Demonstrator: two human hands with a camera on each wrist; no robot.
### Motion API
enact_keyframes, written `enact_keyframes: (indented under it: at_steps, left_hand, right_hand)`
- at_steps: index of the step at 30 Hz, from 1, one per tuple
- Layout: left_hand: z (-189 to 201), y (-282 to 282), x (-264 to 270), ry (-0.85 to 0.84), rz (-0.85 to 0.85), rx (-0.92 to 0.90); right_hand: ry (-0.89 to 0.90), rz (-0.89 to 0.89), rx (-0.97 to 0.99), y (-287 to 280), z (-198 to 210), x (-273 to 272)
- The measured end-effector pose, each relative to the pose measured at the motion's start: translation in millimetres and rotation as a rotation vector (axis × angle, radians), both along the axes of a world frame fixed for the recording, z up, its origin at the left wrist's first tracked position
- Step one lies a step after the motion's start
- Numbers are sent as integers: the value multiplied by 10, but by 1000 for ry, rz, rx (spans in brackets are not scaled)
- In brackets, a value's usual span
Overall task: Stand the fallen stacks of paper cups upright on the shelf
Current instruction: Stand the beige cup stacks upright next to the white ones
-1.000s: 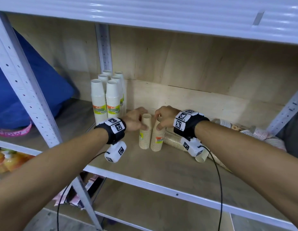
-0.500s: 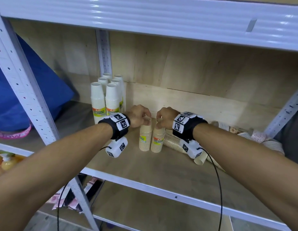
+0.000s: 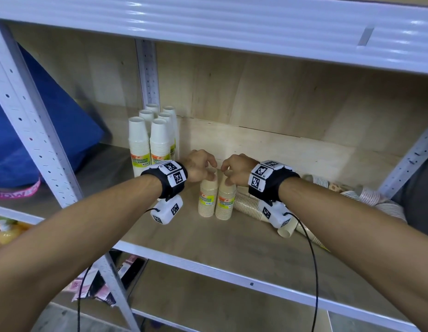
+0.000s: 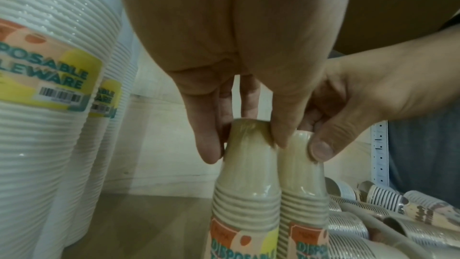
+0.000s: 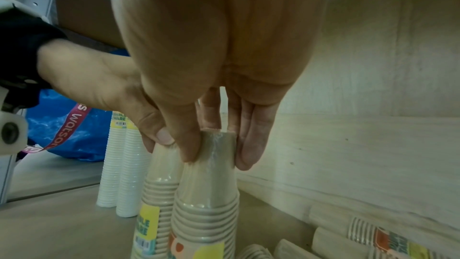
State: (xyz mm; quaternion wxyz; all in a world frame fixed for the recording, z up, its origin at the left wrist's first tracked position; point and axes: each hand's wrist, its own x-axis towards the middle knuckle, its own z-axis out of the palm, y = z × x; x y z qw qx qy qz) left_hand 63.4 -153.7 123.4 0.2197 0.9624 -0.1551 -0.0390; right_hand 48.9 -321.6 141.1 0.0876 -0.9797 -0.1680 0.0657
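Two upright tan cup stacks on the shelf (image 3: 208,238) are each pinched at the top: left stack (image 3: 207,198) by the left hand (image 3: 199,165), right stack (image 3: 225,201) by the right hand (image 3: 237,170).

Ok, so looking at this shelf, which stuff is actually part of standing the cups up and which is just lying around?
Part of the job:
- two upright beige paper cup stacks, left one pinched by the left hand, right one by the right hand
- fallen beige and striped cup stacks on the wooden shelf

Just lying about:
- upright white cup stacks, already standing
- blue plastic bag
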Motion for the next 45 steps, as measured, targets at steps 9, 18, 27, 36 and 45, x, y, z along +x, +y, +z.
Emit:
enact_keyframes:
  at_steps: [9, 18, 27, 36, 45]
  left_hand:
    - [28, -23, 12, -6, -57, 29]
    - [128, -51, 67, 47, -50, 93]
    - [313, 41, 319, 13, 56, 147]
    - [275, -34, 714, -113, 192, 65]
    - [122, -121, 1030, -172, 207, 33]
  right_hand:
    - [22, 3, 9, -7, -16, 47]
    - [33, 26, 11, 19, 21, 92]
    - [1, 14, 109, 84, 136, 291]
    - [-121, -55, 151, 115, 67, 670]
    - [-186, -70, 176, 81, -40, 1042]
